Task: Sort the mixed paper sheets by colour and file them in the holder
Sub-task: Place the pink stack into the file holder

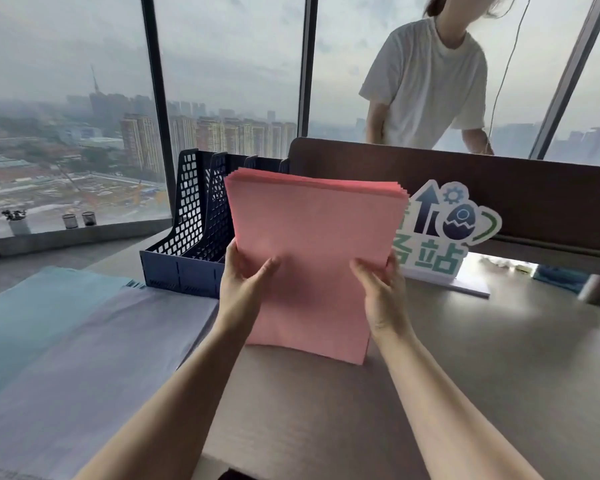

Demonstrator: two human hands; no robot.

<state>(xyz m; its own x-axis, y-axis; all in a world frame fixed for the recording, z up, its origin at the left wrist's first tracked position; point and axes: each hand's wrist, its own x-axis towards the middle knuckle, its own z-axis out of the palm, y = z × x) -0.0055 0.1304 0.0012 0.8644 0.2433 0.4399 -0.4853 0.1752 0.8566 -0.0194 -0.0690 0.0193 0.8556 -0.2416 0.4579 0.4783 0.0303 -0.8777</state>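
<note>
A stack of pink sheets [312, 237] stands upright with its lower edge on the table [499, 358]. My left hand [245, 275] grips its left edge and my right hand [378, 289] grips its right edge, thumbs on the near face. Behind it at the left stands the dark blue perforated file holder [191, 230], partly hidden by the sheets; its visible compartments look bare. On the table at the left lie a pile of pale lilac sheets [94, 358] and, further left, a pile of light blue sheets [32, 317].
A white and green cut-out sign [444, 233] stands right of the sheets. A dark wooden divider [499, 188] runs behind it, with a person in a white T-shirt [426, 84] beyond. Large windows fill the back; small cups [78, 220] sit on the sill.
</note>
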